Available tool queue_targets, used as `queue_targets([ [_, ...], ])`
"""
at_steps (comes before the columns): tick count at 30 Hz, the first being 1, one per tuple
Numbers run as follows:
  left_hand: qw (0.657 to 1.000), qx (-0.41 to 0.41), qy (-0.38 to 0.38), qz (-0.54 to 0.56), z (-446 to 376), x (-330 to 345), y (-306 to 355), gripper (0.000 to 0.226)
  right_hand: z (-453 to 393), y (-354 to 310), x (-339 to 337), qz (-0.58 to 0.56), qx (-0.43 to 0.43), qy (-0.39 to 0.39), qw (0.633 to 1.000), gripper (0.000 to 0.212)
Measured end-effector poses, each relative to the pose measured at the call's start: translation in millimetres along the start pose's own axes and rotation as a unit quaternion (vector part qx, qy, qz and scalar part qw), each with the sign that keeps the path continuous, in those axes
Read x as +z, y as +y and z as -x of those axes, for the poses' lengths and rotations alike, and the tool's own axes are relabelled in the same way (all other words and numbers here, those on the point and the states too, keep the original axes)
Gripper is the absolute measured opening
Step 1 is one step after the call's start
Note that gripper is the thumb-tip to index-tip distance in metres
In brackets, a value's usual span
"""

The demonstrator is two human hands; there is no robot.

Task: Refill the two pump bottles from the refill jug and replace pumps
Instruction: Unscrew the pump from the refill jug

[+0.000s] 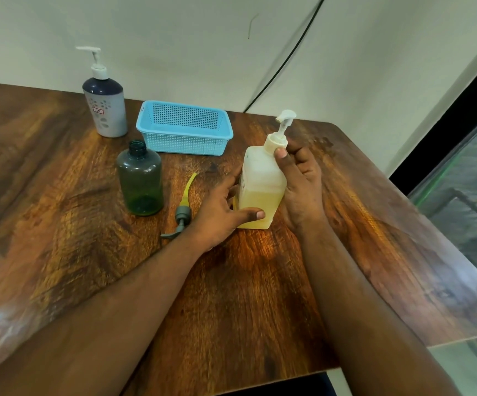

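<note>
Both hands clasp the yellow bottle (260, 178), hiding its sides.

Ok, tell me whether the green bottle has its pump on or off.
Off. The green bottle stands upright with a bare open neck, and a grey pump with a yellow tube lies on the table beside it.

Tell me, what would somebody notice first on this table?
Most likely the two hands at the centre right: the left hand steadies the bottom of a white pump bottle holding yellowish liquid, while the right hand grips near its neck. Left of them stands an open green bottle, its grey pump lying flat beside it. Behind sits a blue basket.
</note>
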State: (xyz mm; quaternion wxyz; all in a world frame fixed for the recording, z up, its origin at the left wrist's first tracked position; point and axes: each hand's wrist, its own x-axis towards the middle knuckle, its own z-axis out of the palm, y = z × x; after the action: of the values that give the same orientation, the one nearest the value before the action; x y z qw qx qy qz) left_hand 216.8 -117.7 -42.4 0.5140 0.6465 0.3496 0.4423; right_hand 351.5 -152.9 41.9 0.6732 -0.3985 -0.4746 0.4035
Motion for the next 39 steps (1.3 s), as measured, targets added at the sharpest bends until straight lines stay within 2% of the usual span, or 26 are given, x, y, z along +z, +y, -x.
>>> queue_targets([
  [5,1.000,0.000,0.000,-0.003,0,0,-1,0.102,-9,-8,4,0.125,-0.026,0.018,0.992,0.037],
  [7,1.000,-0.001,0.002,0.001,1,0,0,0.101,-9,-7,5,0.125,-0.033,0.030,0.991,0.030],
  [9,1.000,-0.001,0.008,0.003,2,1,1,0.102,-9,-6,3,0.100,-0.026,0.006,0.995,0.019],
  [10,1.000,-0.002,0.008,0.003,2,2,1,0.102,-10,-6,1,0.097,-0.022,-0.011,0.995,0.020],
  [12,1.000,-0.004,0.005,0.005,2,2,2,0.103,-12,-10,3,0.127,-0.014,-0.027,0.991,0.033],
  [15,1.000,-0.004,-0.002,0.008,2,1,3,0.102,-14,-9,8,0.190,-0.046,0.020,0.980,0.042],
  [17,1.000,-0.005,-0.001,0.004,2,1,3,0.102,-13,-9,8,0.152,-0.053,0.036,0.986,0.047],
  [19,1.000,-0.007,0.002,0.000,2,1,3,0.104,-12,-11,4,0.023,-0.035,0.001,0.999,0.051],
  [21,1.000,-0.008,0.002,-0.001,3,1,4,0.104,-12,-12,-1,-0.066,-0.006,-0.048,0.997,0.048],
  [22,1.000,-0.007,0.000,-0.001,3,0,4,0.104,-12,-13,-2,-0.063,0.000,-0.063,0.996,0.046],
  [26,1.000,-0.008,-0.004,-0.007,4,0,6,0.102,-17,-11,-4,0.092,-0.020,-0.025,0.995,0.050],
  [28,1.000,-0.015,-0.002,-0.005,5,0,9,0.103,-17,-13,-5,0.053,-0.016,-0.018,0.998,0.044],
  [30,1.000,-0.013,0.001,-0.010,4,1,9,0.103,-15,-15,-7,-0.010,-0.005,-0.041,0.999,0.036],
  [32,1.000,-0.006,0.000,-0.015,4,0,7,0.102,-13,-16,-10,-0.018,0.003,-0.066,0.998,0.027],
  [34,1.000,-0.004,0.000,-0.011,4,0,5,0.102,-13,-17,-11,0.018,0.008,-0.083,0.996,0.022],
  [37,1.000,-0.009,-0.001,-0.007,4,0,7,0.100,-17,-23,-11,0.144,-0.011,-0.073,0.987,0.024],
  [39,1.000,-0.011,-0.003,-0.003,5,0,8,0.099,-21,-27,-12,0.155,-0.020,-0.063,0.986,0.026],
])
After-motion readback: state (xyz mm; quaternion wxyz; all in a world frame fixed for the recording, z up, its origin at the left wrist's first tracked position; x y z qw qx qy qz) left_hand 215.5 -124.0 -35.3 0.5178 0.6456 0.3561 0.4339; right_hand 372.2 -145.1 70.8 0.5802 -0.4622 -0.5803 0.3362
